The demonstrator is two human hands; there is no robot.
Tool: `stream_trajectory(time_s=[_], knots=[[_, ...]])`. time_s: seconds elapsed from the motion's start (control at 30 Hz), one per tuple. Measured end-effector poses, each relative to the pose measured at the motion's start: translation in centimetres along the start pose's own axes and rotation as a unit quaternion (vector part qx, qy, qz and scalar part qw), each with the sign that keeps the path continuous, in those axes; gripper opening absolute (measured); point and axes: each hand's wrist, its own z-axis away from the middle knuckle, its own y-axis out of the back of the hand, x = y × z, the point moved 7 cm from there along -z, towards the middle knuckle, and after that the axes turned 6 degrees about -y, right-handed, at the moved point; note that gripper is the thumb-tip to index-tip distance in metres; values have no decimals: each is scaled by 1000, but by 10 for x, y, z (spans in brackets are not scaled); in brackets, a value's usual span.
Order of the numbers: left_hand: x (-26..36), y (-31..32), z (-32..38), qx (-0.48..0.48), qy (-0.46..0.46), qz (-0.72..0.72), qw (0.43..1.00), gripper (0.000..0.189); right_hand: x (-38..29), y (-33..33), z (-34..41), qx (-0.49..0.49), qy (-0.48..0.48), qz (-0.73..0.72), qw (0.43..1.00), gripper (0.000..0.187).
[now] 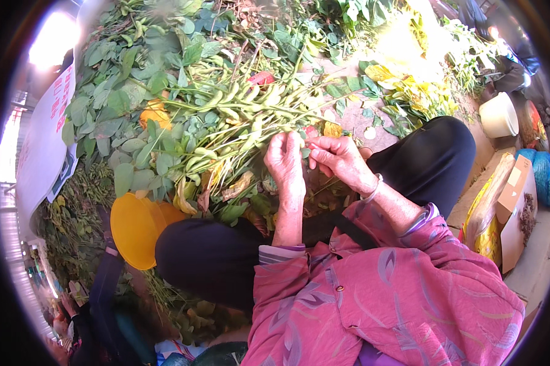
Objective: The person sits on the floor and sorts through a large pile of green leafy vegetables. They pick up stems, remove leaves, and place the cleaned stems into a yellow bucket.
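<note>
Green soybean pods on cut stalks (256, 103) lie in a heap in front of my knees, with leaves around them. My left hand (286, 160) is raised at the heap's near edge, its thumb and fingertips pinched on what looks like a small green pod (301, 142). Close beside it on the right, my right hand (337, 158) has its thumb and forefinger bent together near the same spot; whether anything is between them is too small to tell. Yellow, withered leaves (237, 186) hang below the stalks, left of my left wrist.
A yellow plastic bucket (133, 231) stands tipped by my left knee. At the right are a white bucket (499, 115), an opened cardboard box (515, 219) and a blue roll (538, 176). Another person's sleeved arm (105, 283) shows at lower left; a white printed sheet (44, 146) hangs at left.
</note>
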Motion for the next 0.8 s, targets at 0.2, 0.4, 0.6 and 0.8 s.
stream_trajectory(time_s=[0.2,0.4,0.6,0.8], knots=[[-8,-1,-3,-16,-29,-31,999,12,8,5,-4,9,-8,-4,1000,18],[-18,-5,4,-69,84,138,984,17,25,1,-6,-13,-84,-142,986,16],[-13,-2,4,-45,80,112,989,11,3,1,-7,68,62,110,990,20],[-3,-9,6,-48,14,20,999,13,4,11,-6,118,190,228,948,29]])
